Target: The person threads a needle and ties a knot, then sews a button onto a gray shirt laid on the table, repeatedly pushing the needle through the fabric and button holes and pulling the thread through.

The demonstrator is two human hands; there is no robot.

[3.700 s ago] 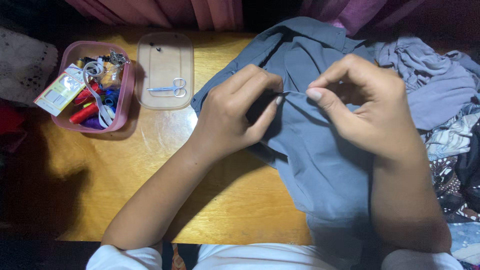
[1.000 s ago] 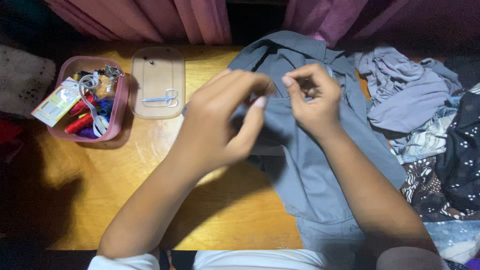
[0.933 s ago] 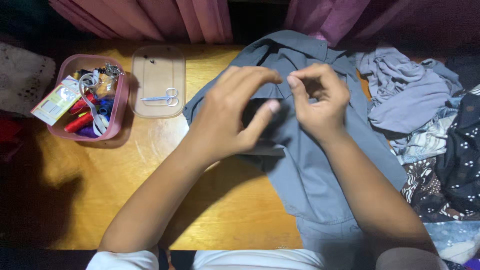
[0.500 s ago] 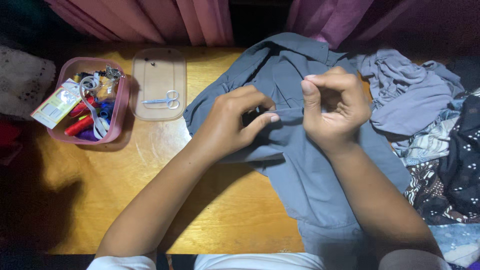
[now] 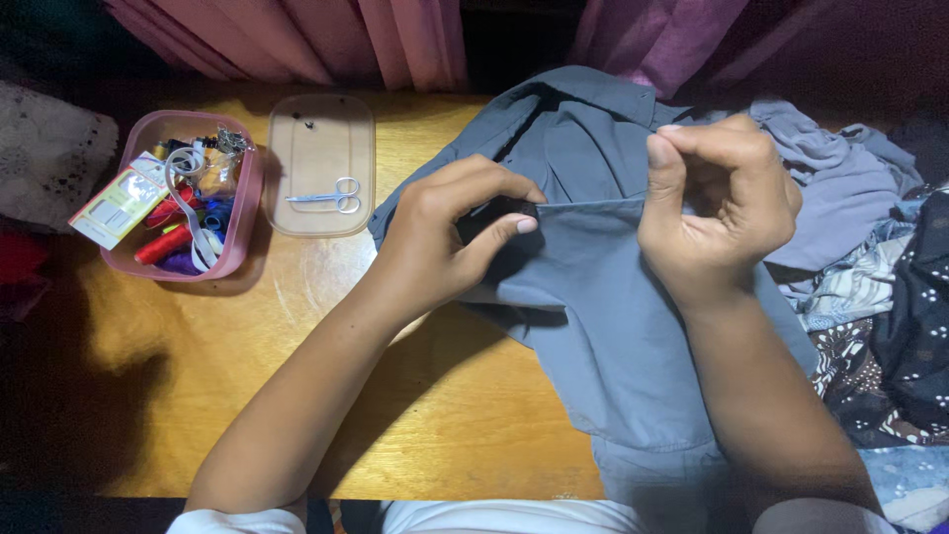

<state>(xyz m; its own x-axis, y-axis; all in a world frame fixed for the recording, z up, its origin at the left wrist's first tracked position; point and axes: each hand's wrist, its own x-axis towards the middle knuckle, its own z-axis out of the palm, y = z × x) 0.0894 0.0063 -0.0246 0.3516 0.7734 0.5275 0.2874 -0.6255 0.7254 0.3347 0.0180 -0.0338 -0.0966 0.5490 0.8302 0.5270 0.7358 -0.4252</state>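
Observation:
A grey-blue garment [image 5: 603,326] lies across the wooden table [image 5: 297,396] and hangs over its near edge. My left hand [image 5: 450,232] pinches a fold of this cloth between thumb and fingers. My right hand [image 5: 717,203] grips the same fold a little to the right, fingers curled over its edge. The stretch of cloth between the two hands is pulled taut. Whether either hand also holds a needle or thread is too small to tell.
A pink box [image 5: 242,213] of thread spools and sewing bits stands at the back left. Beside it lies its clear lid [image 5: 321,163] with small scissors [image 5: 326,198] on it. Other clothes [image 5: 870,257] are heaped at the right. Pink curtains [image 5: 395,40] hang behind.
Both hands have moved apart along the fold, the right hand shifting right and up. The cloth between them has gone from bunched to stretched.

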